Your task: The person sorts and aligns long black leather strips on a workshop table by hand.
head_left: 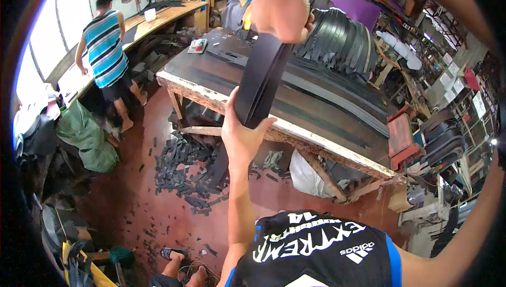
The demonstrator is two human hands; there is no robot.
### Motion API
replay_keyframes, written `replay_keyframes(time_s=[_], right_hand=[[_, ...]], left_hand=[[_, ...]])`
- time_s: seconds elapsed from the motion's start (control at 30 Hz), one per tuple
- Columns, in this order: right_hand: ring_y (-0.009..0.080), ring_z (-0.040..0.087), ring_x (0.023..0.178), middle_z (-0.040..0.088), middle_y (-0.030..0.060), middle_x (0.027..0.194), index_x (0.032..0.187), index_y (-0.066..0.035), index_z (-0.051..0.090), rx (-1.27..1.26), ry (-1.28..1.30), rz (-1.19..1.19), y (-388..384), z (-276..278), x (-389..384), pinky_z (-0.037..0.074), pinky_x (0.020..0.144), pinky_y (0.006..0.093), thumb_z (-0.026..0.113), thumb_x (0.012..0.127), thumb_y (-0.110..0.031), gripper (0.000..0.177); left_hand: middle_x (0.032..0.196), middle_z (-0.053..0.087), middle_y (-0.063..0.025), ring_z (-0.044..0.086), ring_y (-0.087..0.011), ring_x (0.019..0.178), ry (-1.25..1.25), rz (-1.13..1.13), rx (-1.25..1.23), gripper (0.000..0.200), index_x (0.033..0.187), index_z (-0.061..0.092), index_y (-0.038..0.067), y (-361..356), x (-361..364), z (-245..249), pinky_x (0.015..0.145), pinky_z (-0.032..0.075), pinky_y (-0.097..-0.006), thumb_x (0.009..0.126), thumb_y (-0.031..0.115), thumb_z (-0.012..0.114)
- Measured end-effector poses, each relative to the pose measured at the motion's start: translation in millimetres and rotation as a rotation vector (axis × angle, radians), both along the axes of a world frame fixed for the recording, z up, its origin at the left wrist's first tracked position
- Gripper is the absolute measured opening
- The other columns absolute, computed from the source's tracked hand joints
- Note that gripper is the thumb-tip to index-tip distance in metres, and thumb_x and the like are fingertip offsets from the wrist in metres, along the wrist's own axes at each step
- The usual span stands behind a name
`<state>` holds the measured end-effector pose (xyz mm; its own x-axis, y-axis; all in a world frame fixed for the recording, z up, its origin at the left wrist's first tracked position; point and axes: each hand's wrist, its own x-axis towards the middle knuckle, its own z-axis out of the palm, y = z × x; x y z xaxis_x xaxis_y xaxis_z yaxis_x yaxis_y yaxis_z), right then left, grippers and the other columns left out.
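A bundle of long black strips (pixel 258 81) hangs at a slant in front of the work table. Near the top of the view, my right hand (pixel 282 10) is closed around its upper part. Lower down, my left hand (pixel 241 134) wraps the bundle from below, with the thumb on its right side and fingers on its left. Part of the strips continues down behind my left wrist. Behind the bundle, more flat dark strips (pixel 337 99) lie lengthwise on the table (pixel 221 94).
A person (pixel 105 49) in a striped top stands at a bench (pixel 174 12) on the left. Black scraps (pixel 184 168) litter the red floor under the table. A green sack (pixel 87 136) stands at left. A red wooden block (pixel 403 136) sits at the table's right end.
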<state>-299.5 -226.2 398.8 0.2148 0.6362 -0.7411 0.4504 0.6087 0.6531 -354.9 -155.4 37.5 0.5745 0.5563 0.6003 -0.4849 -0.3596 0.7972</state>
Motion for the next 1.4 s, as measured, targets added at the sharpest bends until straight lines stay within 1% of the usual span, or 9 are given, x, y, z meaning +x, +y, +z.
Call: replay_keyframes(time_s=[0.23, 0.4, 0.7, 0.73, 0.83, 1.03, 1.07, 1.2, 1.4], right_hand=[[0.0298, 0.066, 0.086, 0.065, 0.0155, 0.087, 0.092, 0.001, 0.058, -0.149, 0.097, -0.32, 14.4, -4.5, -5.4, 0.053, 0.081, 0.0401, 0.06, 0.087, -0.018, 0.02], [0.03, 0.066, 0.086, 0.065, 0.0158, 0.086, 0.091, 0.001, 0.058, -0.191, 0.172, -0.544, 21.5, -4.8, -3.8, 0.053, 0.08, 0.0401, 0.061, 0.086, -0.017, 0.019], [0.0305, 0.066, 0.085, 0.065, 0.0164, 0.086, 0.09, 0.002, 0.059, -0.263, 0.214, -0.743, 30.1, -12.6, -5.0, 0.053, 0.078, 0.0401, 0.062, 0.085, -0.017, 0.02], [0.0306, 0.066, 0.085, 0.065, 0.0165, 0.086, 0.09, 0.002, 0.059, -0.267, 0.216, -0.76, 30.0, -12.1, -4.7, 0.053, 0.078, 0.0401, 0.062, 0.085, -0.017, 0.02], [0.0307, 0.066, 0.085, 0.065, 0.0167, 0.086, 0.09, 0.002, 0.059, -0.271, 0.225, -0.795, 29.2, -15.2, -4.6, 0.053, 0.078, 0.0401, 0.062, 0.084, -0.016, 0.02], [0.031, 0.066, 0.085, 0.065, 0.017, 0.085, 0.09, 0.002, 0.059, -0.276, 0.221, -0.828, 29.4, -8.2, -7.2, 0.053, 0.077, 0.0401, 0.063, 0.083, -0.016, 0.02], [0.0311, 0.066, 0.085, 0.065, 0.0171, 0.085, 0.09, 0.002, 0.059, -0.28, 0.229, -0.837, 30.8, -11.3, -11.2, 0.053, 0.076, 0.0401, 0.063, 0.083, -0.016, 0.02], [0.0313, 0.066, 0.084, 0.065, 0.0174, 0.085, 0.089, 0.003, 0.059, -0.292, 0.245, -0.858, 33.9, -13.8, -3.5, 0.053, 0.076, 0.0401, 0.063, 0.083, -0.016, 0.02], [0.0316, 0.066, 0.084, 0.065, 0.0178, 0.085, 0.089, 0.003, 0.059, -0.282, 0.23, -0.907, 34.2, -14.6, -9.7, 0.052, 0.074, 0.04, 0.064, 0.082, -0.015, 0.02]], left_hand=[[0.08, 0.07, -0.0109, 0.068, -0.0184, 0.071, 0.096, -0.041, -0.193, 0.032, 0.096, 0.067, 0.0, 15.6, -0.4, -22.4, 0.072, 0.053, -0.0319, 0.07, 0.006, 0.084], [0.117, 0.064, -0.0237, 0.066, -0.0364, 0.105, 0.14, 0.019, -0.066, 0.093, 0.139, 0.041, 0.005, -6.7, -10.6, -33.8, 0.089, 0.051, -0.0412, 0.062, 0.017, 0.091], [0.095, 0.07, -0.0139, 0.068, -0.0204, 0.079, 0.109, -0.066, -0.289, 0.067, 0.125, 0.051, -0.001, -31.1, -16.8, -54.8, 0.075, 0.053, -0.0329, 0.069, 0.01, 0.085], [0.106, 0.07, -0.0155, 0.07, -0.0205, 0.084, 0.107, -0.126, -0.229, 0.067, 0.132, 0.051, 0.002, -33.4, -14.7, -88.1, 0.077, 0.054, -0.0318, 0.073, 0.01, 0.083], [0.084, 0.073, -0.0106, 0.07, -0.018, 0.071, 0.189, -0.124, -0.196, 0.059, 0.124, 0.057, 0.0, -44.2, -20.2, -131.0, 0.068, 0.055, -0.0296, 0.073, 0.01, 0.084], [0.096, 0.072, -0.0156, 0.072, -0.0225, 0.082, 0.126, -0.267, -0.274, 0.049, 0.114, 0.062, 0.0, -37.4, -15.0, -158.0, 0.074, 0.055, -0.0317, 0.072, 0.011, 0.086], [0.088, 0.073, -0.0094, 0.066, -0.0138, 0.075, 0.105, -0.249, -0.263, 0.039, 0.106, 0.064, 0.0, -37.9, -12.8, -168.2, 0.071, 0.053, -0.0297, 0.073, 0.007, 0.084], [0.106, 0.072, -0.0138, 0.071, -0.028, 0.097, 0.324, -0.275, -0.079, 0.06, 0.123, 0.059, 0.004, -22.7, -5.3, -187.8, 0.085, 0.054, -0.0348, 0.07, 0.01, 0.086], [0.107, 0.072, -0.014, 0.07, -0.0269, 0.103, 0.259, -0.261, -0.114, 0.059, 0.124, 0.059, 0.003, -16.7, -22.5, -220.4, 0.091, 0.053, -0.0339, 0.071, 0.006, 0.084]])
